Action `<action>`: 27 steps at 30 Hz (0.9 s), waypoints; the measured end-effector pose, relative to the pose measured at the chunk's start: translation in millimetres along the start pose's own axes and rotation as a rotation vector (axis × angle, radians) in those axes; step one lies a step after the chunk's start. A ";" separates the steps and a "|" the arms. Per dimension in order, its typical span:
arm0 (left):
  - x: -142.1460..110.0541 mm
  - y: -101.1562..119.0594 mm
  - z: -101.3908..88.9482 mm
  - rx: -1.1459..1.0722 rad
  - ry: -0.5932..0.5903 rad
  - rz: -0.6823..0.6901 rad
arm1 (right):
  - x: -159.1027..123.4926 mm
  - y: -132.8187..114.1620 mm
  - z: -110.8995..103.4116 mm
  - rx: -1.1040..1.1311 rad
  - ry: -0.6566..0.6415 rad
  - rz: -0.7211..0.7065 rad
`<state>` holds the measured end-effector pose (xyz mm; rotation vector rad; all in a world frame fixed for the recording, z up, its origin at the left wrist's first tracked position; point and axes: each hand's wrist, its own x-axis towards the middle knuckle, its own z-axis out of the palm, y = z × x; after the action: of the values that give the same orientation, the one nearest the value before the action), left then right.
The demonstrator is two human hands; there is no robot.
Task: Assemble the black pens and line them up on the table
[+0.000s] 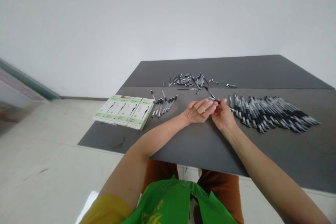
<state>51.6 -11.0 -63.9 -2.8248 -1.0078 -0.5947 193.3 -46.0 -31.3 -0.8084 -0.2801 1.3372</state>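
Note:
My left hand [199, 111] and my right hand [223, 116] meet above the middle of the table. Between their fingertips is a black and clear pen [214, 100], partly hidden by the fingers. Both hands are closed on it. Its far tip sticks out on the right, past my right fingers. Close to the right hand lies a broad spread of clear pens with black grips [273, 112]. Just beyond the hands is a heap of loose pen parts and black caps [185, 79].
Several pens [164, 105] lie in a loose group left of my hands. Green and white pen boxes [123, 111] stand side by side at the table's left edge. The dark grey table [183, 143] has a seam across it, with a white wall [168, 14] behind.

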 end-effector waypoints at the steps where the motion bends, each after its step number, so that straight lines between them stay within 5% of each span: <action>1: -0.8 1.4 -0.8 0.009 -0.010 0.000 | 0.4 -5.3 1.8 0.044 0.017 0.034; 6: 4.2 4.4 -14.5 0.103 0.107 -0.202 | -6.2 -33.7 7.2 0.294 -0.052 0.117; 10: 12.6 -23.3 -48.5 0.087 0.216 -0.275 | -12.3 -47.9 0.2 0.380 -0.144 0.129; 14: 9.0 -69.4 -90.0 0.091 0.115 -0.868 | -12.8 -49.4 -7.3 0.359 -0.267 0.138; 16: 4.1 -85.2 -100.8 0.090 0.043 -1.012 | -12.0 -46.8 -7.8 0.353 -0.269 0.149; 27: -9.2 -110.6 -107.5 0.010 -0.123 -1.159 | -2.3 -45.4 -2.8 0.302 -0.147 0.074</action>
<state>-59.6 47.7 26.0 -2.0006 -2.6063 -0.4320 228.6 -49.9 -2.8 -0.4725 -0.1588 1.4684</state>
